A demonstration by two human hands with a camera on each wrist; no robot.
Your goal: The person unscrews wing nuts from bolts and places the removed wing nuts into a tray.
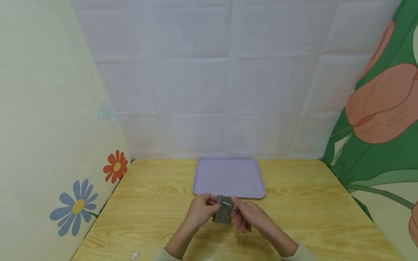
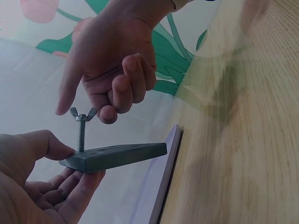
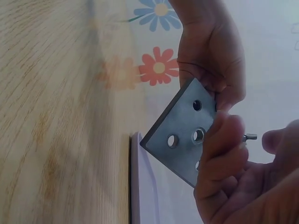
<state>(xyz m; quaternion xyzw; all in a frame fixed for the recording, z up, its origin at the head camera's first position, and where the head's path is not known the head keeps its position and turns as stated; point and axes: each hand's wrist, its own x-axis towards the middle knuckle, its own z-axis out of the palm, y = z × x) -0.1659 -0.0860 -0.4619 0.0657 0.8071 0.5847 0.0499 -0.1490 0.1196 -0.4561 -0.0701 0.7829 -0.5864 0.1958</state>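
Note:
My left hand (image 1: pixel 200 213) pinches a small dark grey metal plate (image 3: pixel 180 128) by one edge, thumb on top and fingers beneath. Several round holes go through the plate. A silver wing screw (image 2: pixel 81 133) stands upright from it near the left thumb, with its threaded shank showing below the wings. Around the wing head hovers my right hand (image 1: pixel 252 216): the thumb and a fingertip flank the wings with a small gap on either side in the left wrist view. Its other fingers are loosely bent. Both hands are held above the wooden table (image 1: pixel 156 221).
Just beyond the hands, a purple tray (image 1: pixel 228 177) lies on the table towards the back wall. A small white scrap (image 1: pixel 134 255) lies at the front left. Pale cloth (image 1: pixel 183 87) hangs behind, and flower-patterned hangings (image 1: pixel 385 105) border the sides.

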